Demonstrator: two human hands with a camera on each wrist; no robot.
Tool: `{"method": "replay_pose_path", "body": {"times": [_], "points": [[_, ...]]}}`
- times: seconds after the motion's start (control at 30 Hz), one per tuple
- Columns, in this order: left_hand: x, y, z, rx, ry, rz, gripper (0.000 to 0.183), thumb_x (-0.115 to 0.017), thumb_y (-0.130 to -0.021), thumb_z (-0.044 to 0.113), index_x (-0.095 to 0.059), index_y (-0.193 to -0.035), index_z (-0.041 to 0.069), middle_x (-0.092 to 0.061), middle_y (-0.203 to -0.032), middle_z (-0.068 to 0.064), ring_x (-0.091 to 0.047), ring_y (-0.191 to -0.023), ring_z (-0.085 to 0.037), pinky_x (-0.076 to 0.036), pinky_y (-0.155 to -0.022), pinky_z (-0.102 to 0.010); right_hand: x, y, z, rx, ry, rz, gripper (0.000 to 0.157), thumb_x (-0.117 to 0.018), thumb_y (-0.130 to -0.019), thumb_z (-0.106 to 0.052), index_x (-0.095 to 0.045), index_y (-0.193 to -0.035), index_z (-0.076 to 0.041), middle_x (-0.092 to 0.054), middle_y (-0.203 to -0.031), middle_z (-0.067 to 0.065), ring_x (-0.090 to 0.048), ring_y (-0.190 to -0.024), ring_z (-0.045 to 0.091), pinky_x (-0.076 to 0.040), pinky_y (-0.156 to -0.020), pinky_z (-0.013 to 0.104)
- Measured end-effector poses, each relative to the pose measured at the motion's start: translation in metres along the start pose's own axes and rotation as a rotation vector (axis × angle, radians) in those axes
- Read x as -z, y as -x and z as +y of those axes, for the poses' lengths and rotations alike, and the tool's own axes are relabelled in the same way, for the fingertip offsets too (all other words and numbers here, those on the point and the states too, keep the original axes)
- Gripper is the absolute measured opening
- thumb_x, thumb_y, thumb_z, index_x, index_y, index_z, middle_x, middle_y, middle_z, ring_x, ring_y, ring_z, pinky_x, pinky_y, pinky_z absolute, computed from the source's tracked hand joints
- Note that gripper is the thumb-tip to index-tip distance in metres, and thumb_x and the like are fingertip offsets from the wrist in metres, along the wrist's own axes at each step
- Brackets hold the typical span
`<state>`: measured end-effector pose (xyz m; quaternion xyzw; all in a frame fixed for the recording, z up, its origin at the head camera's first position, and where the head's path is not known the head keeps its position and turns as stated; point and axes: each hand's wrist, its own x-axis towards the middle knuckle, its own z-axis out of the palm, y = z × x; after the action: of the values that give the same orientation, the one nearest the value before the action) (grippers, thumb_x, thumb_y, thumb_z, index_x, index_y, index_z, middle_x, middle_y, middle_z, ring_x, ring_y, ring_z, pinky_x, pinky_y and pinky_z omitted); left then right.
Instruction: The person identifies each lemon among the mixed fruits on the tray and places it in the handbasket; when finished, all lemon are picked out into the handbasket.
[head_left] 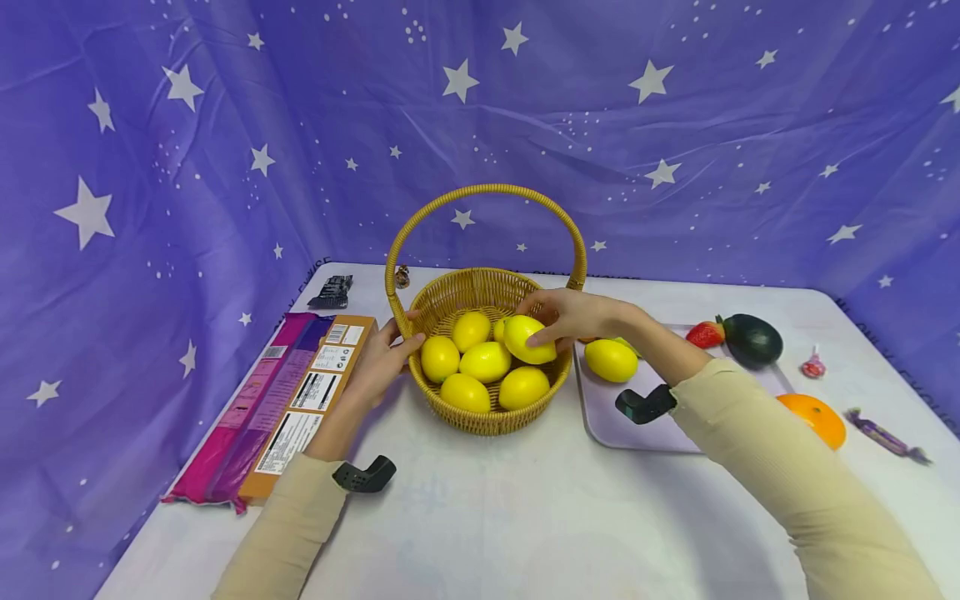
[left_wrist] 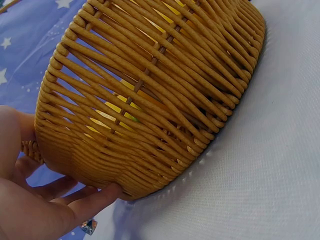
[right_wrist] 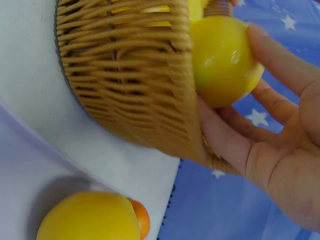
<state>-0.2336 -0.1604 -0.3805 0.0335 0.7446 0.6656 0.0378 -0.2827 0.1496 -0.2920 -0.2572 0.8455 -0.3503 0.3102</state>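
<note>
A woven basket [head_left: 480, 423] with a tall arched handle stands on the table, with several yellow lemons [head_left: 485, 362] lying inside. My left hand [head_left: 382, 360] grips the basket's left side by the rim near the handle's foot; its fingers [left_wrist: 95, 205] lie against the outer weave. At the basket's right rim, my right hand [head_left: 573, 317] holds one lemon [right_wrist: 225, 60] between thumb and fingers, over the other fruit. Another lemon [head_left: 611, 360] sits on the pale tray [head_left: 607, 433] right of the basket, below the right forearm.
Farther along the tray are a strawberry [head_left: 706, 335], a dark green avocado-like fruit [head_left: 753, 340] and an orange [head_left: 813, 419]. Wrapped candies [head_left: 888, 437] lie at the right. Left of the basket are a purple packet [head_left: 251, 408], a brown box [head_left: 318, 387] and a black wrapper [head_left: 332, 292].
</note>
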Motion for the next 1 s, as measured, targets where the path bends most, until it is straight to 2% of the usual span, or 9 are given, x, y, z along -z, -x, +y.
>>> {"method": "replay_pose_path", "body": {"times": [0.1,0.17,0.4,0.53,0.67,0.8,1.0], "points": [[-0.001,0.000,0.000,-0.003,0.008,-0.004,0.047,-0.050,-0.102,0.014,-0.038,-0.146,0.008,-0.036,-0.147,-0.020,-0.048,-0.124,-0.037,-0.052,-0.090,-0.041,-0.002,-0.009,-0.004,-0.046,0.003,0.001,0.053,-0.069,-0.091,-0.017,-0.045,-0.137,-0.011,-0.049,-0.130,0.017,-0.051,-0.110,0.029,-0.055,-0.082,0.036],[-0.002,-0.001,0.001,-0.003,0.009,-0.005,0.046,-0.049,-0.102,0.013,-0.038,-0.146,0.008,-0.035,-0.147,-0.020,-0.048,-0.124,-0.036,-0.052,-0.090,-0.041,-0.002,-0.014,-0.007,-0.088,0.008,-0.009,0.053,-0.069,-0.091,-0.014,-0.043,-0.138,-0.010,-0.043,-0.135,0.020,-0.048,-0.117,0.031,-0.055,-0.085,0.038],[-0.001,0.001,0.000,0.001,0.002,0.008,0.046,-0.049,-0.102,0.013,-0.038,-0.147,0.009,-0.036,-0.147,-0.020,-0.049,-0.123,-0.036,-0.053,-0.090,-0.040,0.000,-0.031,-0.017,-0.246,0.047,-0.062,0.053,-0.070,-0.090,-0.012,-0.044,-0.137,-0.013,-0.037,-0.142,0.021,-0.047,-0.122,0.032,-0.055,-0.084,0.037],[-0.001,0.001,-0.002,-0.003,0.004,0.000,0.047,-0.048,-0.102,0.012,-0.037,-0.147,0.008,-0.035,-0.148,-0.020,-0.048,-0.124,-0.037,-0.053,-0.089,-0.039,-0.003,-0.039,-0.016,-0.294,0.096,-0.129,0.050,-0.071,-0.090,-0.012,-0.048,-0.134,-0.014,-0.037,-0.143,0.019,-0.048,-0.121,0.029,-0.055,-0.084,0.034],[-0.002,0.001,-0.004,0.005,0.007,-0.007,0.047,-0.048,-0.102,0.011,-0.036,-0.148,0.008,-0.034,-0.148,-0.020,-0.048,-0.124,-0.037,-0.053,-0.087,-0.037,-0.009,-0.044,-0.012,-0.317,0.138,-0.171,0.049,-0.072,-0.089,-0.015,-0.051,-0.134,-0.016,-0.033,-0.145,0.018,-0.052,-0.115,0.026,-0.056,-0.081,0.033],[-0.002,0.000,-0.004,0.005,0.007,-0.007,0.047,-0.048,-0.102,0.012,-0.036,-0.147,0.009,-0.034,-0.149,-0.019,-0.048,-0.124,-0.037,-0.053,-0.087,-0.037,-0.008,-0.040,-0.015,-0.320,0.126,-0.160,0.052,-0.070,-0.091,-0.016,-0.048,-0.137,-0.016,-0.036,-0.142,0.018,-0.054,-0.114,0.026,-0.055,-0.083,0.034],[-0.001,0.000,-0.002,0.001,0.001,-0.006,0.047,-0.048,-0.102,0.013,-0.037,-0.147,0.009,-0.033,-0.149,-0.019,-0.048,-0.124,-0.037,-0.053,-0.089,-0.040,0.009,-0.020,-0.024,-0.228,0.059,-0.157,0.055,-0.064,-0.095,-0.016,-0.040,-0.143,-0.010,-0.040,-0.141,0.021,-0.047,-0.124,0.031,-0.054,-0.087,0.039]]}}
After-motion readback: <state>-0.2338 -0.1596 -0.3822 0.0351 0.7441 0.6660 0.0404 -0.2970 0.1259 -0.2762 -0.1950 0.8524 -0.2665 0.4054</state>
